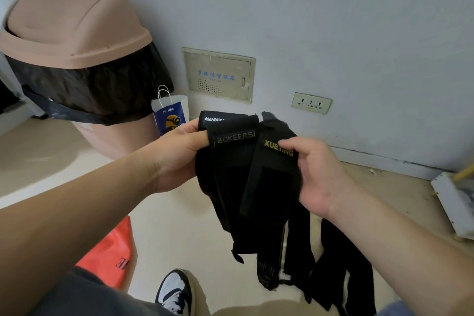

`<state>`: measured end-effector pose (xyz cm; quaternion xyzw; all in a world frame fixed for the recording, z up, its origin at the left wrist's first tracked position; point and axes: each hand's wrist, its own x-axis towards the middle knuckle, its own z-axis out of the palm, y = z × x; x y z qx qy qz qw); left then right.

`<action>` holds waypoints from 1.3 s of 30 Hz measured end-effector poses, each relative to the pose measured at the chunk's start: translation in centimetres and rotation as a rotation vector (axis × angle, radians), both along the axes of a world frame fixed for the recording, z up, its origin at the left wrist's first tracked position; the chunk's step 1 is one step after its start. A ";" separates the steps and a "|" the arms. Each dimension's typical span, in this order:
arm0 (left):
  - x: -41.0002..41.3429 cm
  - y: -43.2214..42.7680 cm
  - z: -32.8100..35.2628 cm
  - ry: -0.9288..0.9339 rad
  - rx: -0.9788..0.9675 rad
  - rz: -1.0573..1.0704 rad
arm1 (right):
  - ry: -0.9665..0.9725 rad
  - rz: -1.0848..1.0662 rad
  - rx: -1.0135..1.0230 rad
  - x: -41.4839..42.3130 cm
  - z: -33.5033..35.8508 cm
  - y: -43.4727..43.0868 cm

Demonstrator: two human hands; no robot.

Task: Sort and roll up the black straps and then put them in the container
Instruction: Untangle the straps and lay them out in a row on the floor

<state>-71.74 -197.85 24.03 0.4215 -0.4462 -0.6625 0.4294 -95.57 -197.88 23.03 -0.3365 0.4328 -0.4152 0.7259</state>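
Several black straps (230,174) hang in a bunch in front of me, their ends trailing down to the floor. My left hand (179,151) grips the tops of two of them, one lettered BOKEERSI (234,137) and one lettered MANUEK behind it. My right hand (315,172) pinches the top of a third strap with yellow XUETING lettering (278,147), held beside the others. No container for the straps can be told apart in view.
A tan swing-lid bin (74,33) with a black liner stands at the left by the wall. A small paper gift bag (170,113) sits next to it. A red bag (112,251) lies on the floor at lower left. A white object (454,202) is at the right edge. My shoe (174,290) is below.
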 end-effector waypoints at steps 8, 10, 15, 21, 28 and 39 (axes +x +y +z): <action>-0.4 -0.2 -0.3 -0.198 -0.065 0.165 | 0.182 -0.063 -0.055 -0.1 -0.2 0.0; -0.1 -0.6 -0.5 -0.246 -0.045 0.251 | 0.192 -0.104 -0.060 0.3 -0.1 0.2; 0.5 -1.3 -1.1 -0.340 0.010 0.394 | 0.242 -0.197 -0.078 1.1 0.4 1.5; 5.9 -1.5 -1.6 -0.225 0.099 0.478 | 0.143 -0.241 -0.100 -1.4 1.7 2.2; 1.5 -1.3 -2.0 -0.551 0.028 0.125 | 0.199 -0.131 -0.088 -0.6 1.3 1.3; 1.2 -3.3 -3.9 -1.117 -0.096 -0.051 | -0.039 -0.081 -0.082 -1.4 1.5 0.8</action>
